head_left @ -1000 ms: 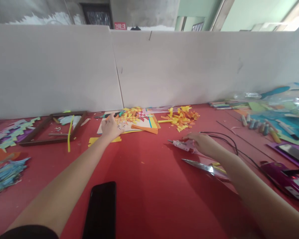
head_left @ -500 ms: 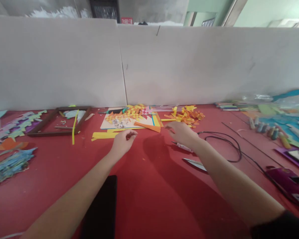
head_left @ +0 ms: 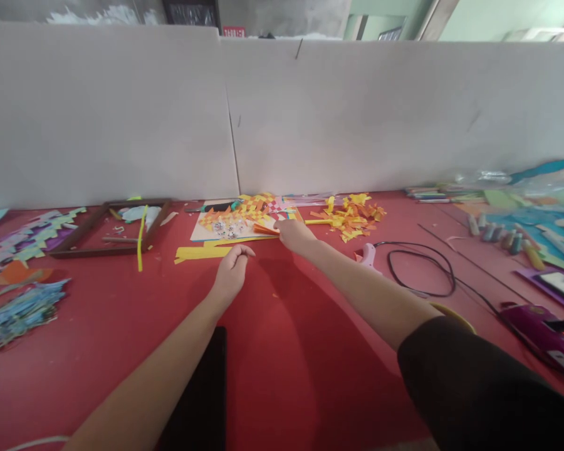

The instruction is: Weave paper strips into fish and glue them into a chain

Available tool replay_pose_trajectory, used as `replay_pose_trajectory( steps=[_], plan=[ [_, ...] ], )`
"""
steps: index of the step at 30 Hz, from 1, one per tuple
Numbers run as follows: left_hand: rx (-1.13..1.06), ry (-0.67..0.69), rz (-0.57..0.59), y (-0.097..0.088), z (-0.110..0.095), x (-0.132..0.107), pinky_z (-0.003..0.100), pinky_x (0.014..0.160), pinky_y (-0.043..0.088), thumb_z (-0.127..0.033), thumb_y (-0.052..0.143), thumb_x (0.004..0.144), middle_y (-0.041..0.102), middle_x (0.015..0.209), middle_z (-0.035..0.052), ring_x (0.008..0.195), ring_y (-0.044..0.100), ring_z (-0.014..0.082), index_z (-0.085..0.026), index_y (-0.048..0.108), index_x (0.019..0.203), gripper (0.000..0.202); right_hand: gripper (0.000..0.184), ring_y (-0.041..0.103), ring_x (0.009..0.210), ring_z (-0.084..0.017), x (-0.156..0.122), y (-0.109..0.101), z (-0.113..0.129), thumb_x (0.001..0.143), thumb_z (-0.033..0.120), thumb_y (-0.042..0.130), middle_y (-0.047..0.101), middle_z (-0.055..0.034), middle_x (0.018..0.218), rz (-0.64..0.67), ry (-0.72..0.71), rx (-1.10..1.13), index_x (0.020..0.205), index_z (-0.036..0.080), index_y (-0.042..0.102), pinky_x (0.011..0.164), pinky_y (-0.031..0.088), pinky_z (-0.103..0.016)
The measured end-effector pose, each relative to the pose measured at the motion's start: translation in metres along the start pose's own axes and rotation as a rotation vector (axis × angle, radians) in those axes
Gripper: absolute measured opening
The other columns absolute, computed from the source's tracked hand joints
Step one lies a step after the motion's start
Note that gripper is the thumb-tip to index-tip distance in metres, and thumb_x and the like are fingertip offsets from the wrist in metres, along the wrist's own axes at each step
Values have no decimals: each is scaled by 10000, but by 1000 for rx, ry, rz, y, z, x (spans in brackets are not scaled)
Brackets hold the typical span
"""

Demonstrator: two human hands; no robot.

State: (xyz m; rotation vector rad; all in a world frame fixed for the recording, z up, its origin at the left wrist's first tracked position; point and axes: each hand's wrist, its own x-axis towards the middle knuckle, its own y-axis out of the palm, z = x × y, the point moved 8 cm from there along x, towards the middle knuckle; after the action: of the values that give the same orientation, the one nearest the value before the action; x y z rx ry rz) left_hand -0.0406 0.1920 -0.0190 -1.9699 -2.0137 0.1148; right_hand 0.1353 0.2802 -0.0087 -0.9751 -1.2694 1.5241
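Red table, pale partition behind. Work is at the far edge, on a white sheet.

Right hand: over the sheet's near right edge, fingers closed in what looks like a pinch on the right end of a bundle of orange paper strips. The bundle's left end points towards a scatter of small black-and-white pieces, googly eyes by the look of them. Cannot tell whether the strips are clear of the sheet.

Left hand: above bare table, just on the near side of the yellow paper strips. Fingers loosely curled, nothing seen in them; whether thumb and fingertip meet, I can't tell.

Done, as I judge it: strips cut; yellow-and-orange checkered paper worked into its pattern and lying on the sheet; a heap of yellow and orange paper pieces cut small, to its right.

Left, as I judge it: the orange strips are loose stock, not worked in; yellow strips likewise. Eye pieces lie scattered, apparently unfixed. Pink glue gun is down on the table, out of both hands, its black cord looped beside it. Reads as a job part-way through, components outnumbering anything finished.
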Motion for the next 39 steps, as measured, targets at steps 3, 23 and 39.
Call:
replay_pose_trajectory(
  steps=[3, 23, 39],
  plan=[
    [-35, -9, -17, 0, 2, 0, 244, 547, 345, -259, 467, 830, 421, 596, -62, 532, 409, 134, -201, 601, 905, 164, 354, 643, 1086, -225, -3, 0, -5, 971, 361, 607, 617, -99, 1281, -26, 22, 54, 1271, 174, 590, 914, 566, -441],
    [-306, -161, -36, 0, 8, 3, 245, 607, 408, -285, 673, 775, 590, 637, -42, 572, 513, 116, -195, 616, 921, 181, 315, 650, 1007, -209, -27, -27, -9, 919, 142, 576, 694, -76, 1017, -300, 105, 630, 1234, 147, 578, 922, 528, -404],
    [-523, -396, 77, 24, 12, -33, 357, 791, 592, -527, 901, 556, 768, 807, 93, 791, 716, 216, -110, 741, 764, 494, 111, 691, 848, -156, -81, 3, 25, 867, 208, 628, 738, -35, 915, -120, 15, 760, 972, 178, 647, 804, 545, -291]
  ],
)
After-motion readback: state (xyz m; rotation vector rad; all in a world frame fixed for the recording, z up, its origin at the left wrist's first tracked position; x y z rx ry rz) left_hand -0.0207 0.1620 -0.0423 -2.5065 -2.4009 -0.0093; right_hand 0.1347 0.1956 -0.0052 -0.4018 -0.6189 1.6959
